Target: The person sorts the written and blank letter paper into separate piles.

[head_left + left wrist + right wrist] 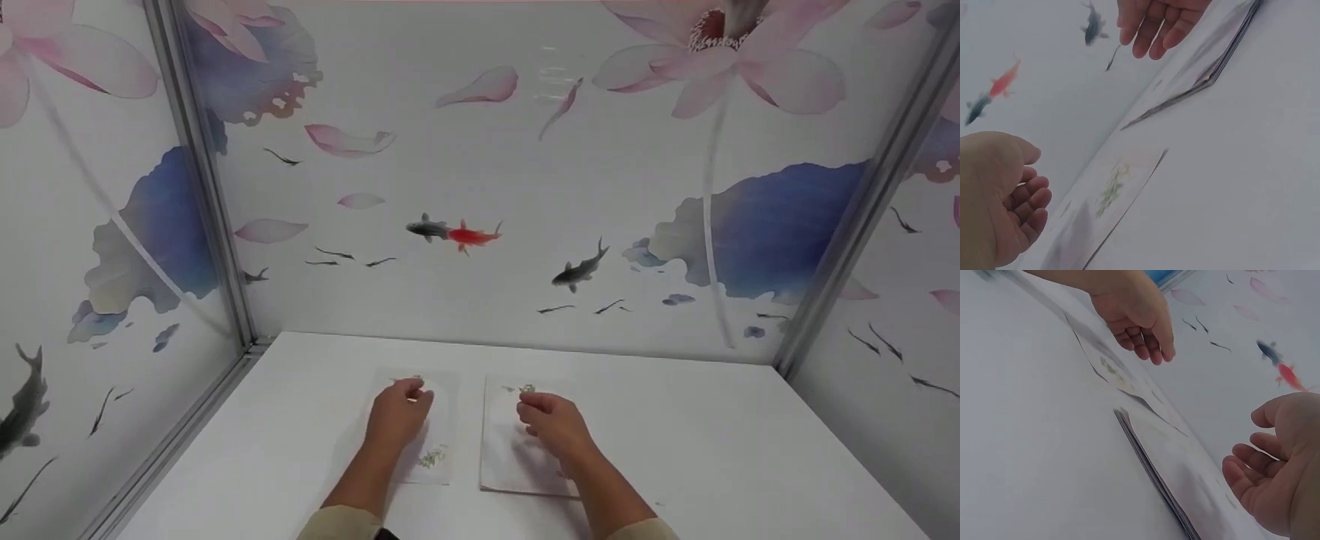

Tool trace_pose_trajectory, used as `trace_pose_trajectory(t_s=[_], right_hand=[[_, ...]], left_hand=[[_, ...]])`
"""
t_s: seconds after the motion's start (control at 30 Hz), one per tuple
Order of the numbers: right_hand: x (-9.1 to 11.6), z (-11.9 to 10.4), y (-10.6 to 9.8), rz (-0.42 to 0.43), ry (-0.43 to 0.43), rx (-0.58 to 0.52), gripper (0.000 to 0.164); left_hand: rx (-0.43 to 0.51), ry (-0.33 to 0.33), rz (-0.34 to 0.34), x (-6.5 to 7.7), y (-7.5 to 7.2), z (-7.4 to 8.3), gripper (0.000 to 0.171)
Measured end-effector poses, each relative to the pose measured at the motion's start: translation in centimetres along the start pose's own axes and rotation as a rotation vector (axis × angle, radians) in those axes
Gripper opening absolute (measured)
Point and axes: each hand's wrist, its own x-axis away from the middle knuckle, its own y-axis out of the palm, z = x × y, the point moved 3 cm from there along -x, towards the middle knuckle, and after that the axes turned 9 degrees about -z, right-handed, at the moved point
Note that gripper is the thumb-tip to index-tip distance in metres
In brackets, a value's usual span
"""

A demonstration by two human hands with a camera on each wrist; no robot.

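Note:
On the white table lie two pale things with small printed flowers. On the left is a thin flat sheet [442, 424], with a green sprig near its lower corner. To its right sits a thicker stack of similar sheets [496, 446], its layered edge [1154, 475] showing in the right wrist view. My left hand [397, 415] hovers over the single sheet, fingers loosely bent and holding nothing. Above the stack is my right hand [559, 427], also loosely bent; the right wrist view shows no object in its fingers [1247, 464]. Both hands partly cover what lies beneath them.
The white table [697, 435] is enclosed by white panels [480, 300] painted with lotus flowers and fish. Metal posts [202, 172] stand at the back corners. A narrow gap separates the sheet from the stack.

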Motion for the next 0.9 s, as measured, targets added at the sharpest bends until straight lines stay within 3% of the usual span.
trace_pose_trajectory(t_s=[0.1, 0.27, 0.43, 0.67, 0.9], right_hand=[[0.2, 0.7, -2.2, 0.036, 0.001, 0.034, 0.043], [0.7, 1.8, -5.4, 0.078, 0.025, 0.054, 0.044], [1.1, 2.6, -7.5, 0.087, 0.046, 0.063, 0.05], [1.5, 3.1, -9.1, 0.101, 0.043, 0.119, 0.053], [1.5, 3.7, -9.4, 0.014, 0.035, 0.319, 0.069]], left_hand=[[0.037, 0.044, -0.05, 0.0, 1.9, 1.1, 0.042], [0.113, 0.044, -0.135, 0.2, 4.6, 3.1, 0.046], [0.139, 0.039, -0.173, 0.5, 6.3, 4.4, 0.047], [0.113, 0.119, -0.223, 1.0, 7.2, 5.1, 0.053], [-0.006, 0.141, -0.337, 1.6, 7.7, 4.4, 0.066]])
